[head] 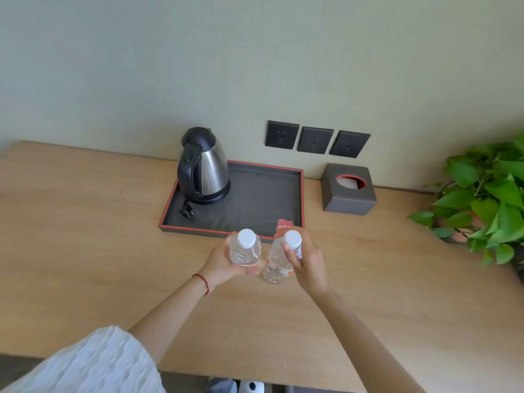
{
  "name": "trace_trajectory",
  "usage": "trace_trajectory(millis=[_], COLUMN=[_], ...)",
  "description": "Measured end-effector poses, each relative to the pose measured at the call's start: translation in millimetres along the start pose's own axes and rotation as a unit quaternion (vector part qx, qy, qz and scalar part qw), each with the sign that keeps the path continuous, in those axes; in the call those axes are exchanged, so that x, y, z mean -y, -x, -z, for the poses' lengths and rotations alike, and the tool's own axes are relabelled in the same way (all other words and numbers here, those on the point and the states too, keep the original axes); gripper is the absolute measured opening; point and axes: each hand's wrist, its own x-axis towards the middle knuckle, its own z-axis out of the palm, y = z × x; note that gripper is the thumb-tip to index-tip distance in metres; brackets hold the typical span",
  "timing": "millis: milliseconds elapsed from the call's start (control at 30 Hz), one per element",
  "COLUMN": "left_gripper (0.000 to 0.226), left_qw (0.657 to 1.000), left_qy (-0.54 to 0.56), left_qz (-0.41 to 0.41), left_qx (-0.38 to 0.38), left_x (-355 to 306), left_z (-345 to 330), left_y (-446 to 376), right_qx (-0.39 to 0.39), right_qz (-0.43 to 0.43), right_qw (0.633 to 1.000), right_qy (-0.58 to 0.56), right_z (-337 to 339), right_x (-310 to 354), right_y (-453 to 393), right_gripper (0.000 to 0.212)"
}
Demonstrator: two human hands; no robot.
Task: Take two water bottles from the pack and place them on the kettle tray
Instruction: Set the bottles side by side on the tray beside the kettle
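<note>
Each of my hands holds a clear water bottle with a white cap, upright above the wooden desk. My left hand (219,262) wraps the left bottle (245,249) from below and the side. My right hand (307,260) grips the right bottle (276,263) near its neck. Both bottles hover just in front of the near edge of the dark grey kettle tray (263,199) with a red rim. A steel kettle (202,168) with a black handle stands at the tray's back left, its plug (187,212) lying in front. The bottle pack is not in view.
A small red card (284,224) lies at the tray's near right corner. A grey tissue box (348,190) stands right of the tray. A leafy green plant (487,199) fills the desk's right end. Three dark wall sockets (316,139) sit behind.
</note>
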Motion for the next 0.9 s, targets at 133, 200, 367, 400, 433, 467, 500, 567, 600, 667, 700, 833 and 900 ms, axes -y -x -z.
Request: trace_trajectory(millis=[133, 200, 367, 400, 433, 467, 500, 567, 600, 667, 700, 833, 900], left_gripper=[0.065, 0.054, 0.08, 0.093, 0.102, 0.103, 0.098, 0.081, 0.072, 0.056, 0.05, 0.031, 0.023], left_qw=[0.998, 0.995, 0.995, 0.994, 0.994, 0.993, 0.989, 0.967, 0.947, 0.895, 0.875, 0.842, 0.843], left_qy=[-0.03, -0.06, -0.055, -0.054, -0.055, -0.062, -0.08, -0.17, -0.237, -0.374, -0.42, -0.491, -0.491], left_qz=[-0.023, -0.039, -0.056, -0.05, -0.053, -0.071, -0.104, -0.179, -0.209, -0.24, -0.238, -0.221, -0.22], left_qx=[0.046, 0.066, 0.068, 0.075, 0.079, 0.076, 0.071, 0.058, 0.052, 0.042, 0.036, 0.018, 0.018], left_x=[3, 4, 4, 0, -6, -15, -26, -52, -65, -83, -87, -88, -86], left_z=[4, 6, 12, 15, 19, 23, 26, 28, 26, 18, 15, 9, 12], left_y=[-10, -14, -12, -9, -7, -4, -2, 2, 3, 3, 2, -2, -3], right_qx=[0.008, 0.007, 0.028, 0.032, 0.035, 0.03, 0.019, -0.003, 0.007, 0.054, 0.064, 0.08, 0.093], right_qz=[0.016, 0.027, 0.083, 0.088, 0.096, 0.108, 0.122, 0.126, 0.097, 0.014, -0.011, -0.001, -0.016], right_qw=[1.0, 0.999, 0.994, 0.992, 0.989, 0.984, 0.974, 0.936, 0.917, 0.891, 0.885, 0.882, 0.896], right_qy=[0.009, 0.018, 0.061, 0.081, 0.105, 0.139, 0.192, 0.33, 0.388, 0.451, 0.462, 0.465, 0.435], right_z=[0, 2, 16, 19, 22, 23, 24, 24, 22, 15, 13, 15, 23], right_x=[-2, -2, 4, 8, 12, 16, 20, 27, 31, 38, 39, 41, 41], right_y=[2, 2, -9, -11, -13, -14, -14, -15, -16, -20, -22, -41, -54], right_gripper=[0.032, 0.036, 0.028, 0.027, 0.026, 0.027, 0.03, 0.043, 0.052, 0.064, 0.062, 0.036, 0.029])
